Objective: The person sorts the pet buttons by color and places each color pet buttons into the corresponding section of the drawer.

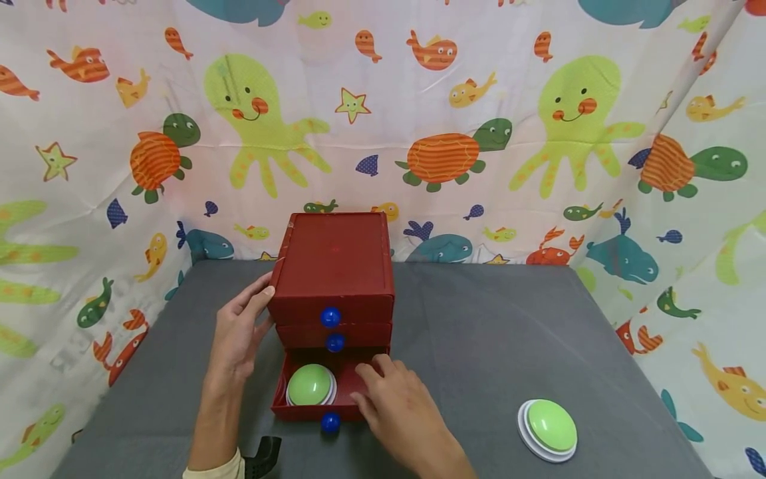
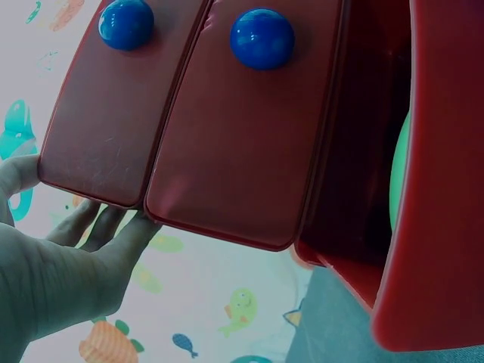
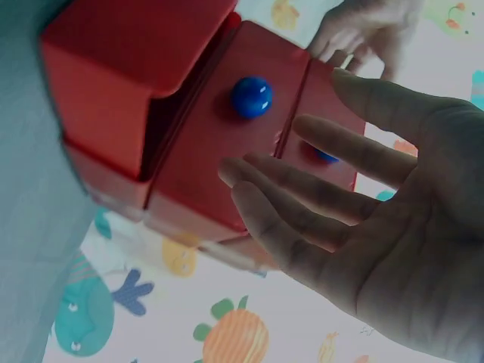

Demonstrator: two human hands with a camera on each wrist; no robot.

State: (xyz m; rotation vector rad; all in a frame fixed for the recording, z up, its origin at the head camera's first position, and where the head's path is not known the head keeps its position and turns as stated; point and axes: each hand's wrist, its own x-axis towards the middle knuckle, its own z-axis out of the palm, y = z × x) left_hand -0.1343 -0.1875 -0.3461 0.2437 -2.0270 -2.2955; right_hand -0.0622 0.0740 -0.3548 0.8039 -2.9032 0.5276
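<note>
A small red chest of drawers stands on the grey table, with blue ball knobs on its front. Its bottom drawer is pulled out, and a green push button with a white base sits in the drawer's left part. My left hand rests against the chest's left side, its thumb at the upper front corner and its fingers along the side. Over the drawer's right part is my right hand, fingers loosely extended; the right wrist view shows nothing held between the fingers.
Another green push button with a white base lies on the grey table to the right. A curtain printed with sea animals hangs behind the table and along both sides.
</note>
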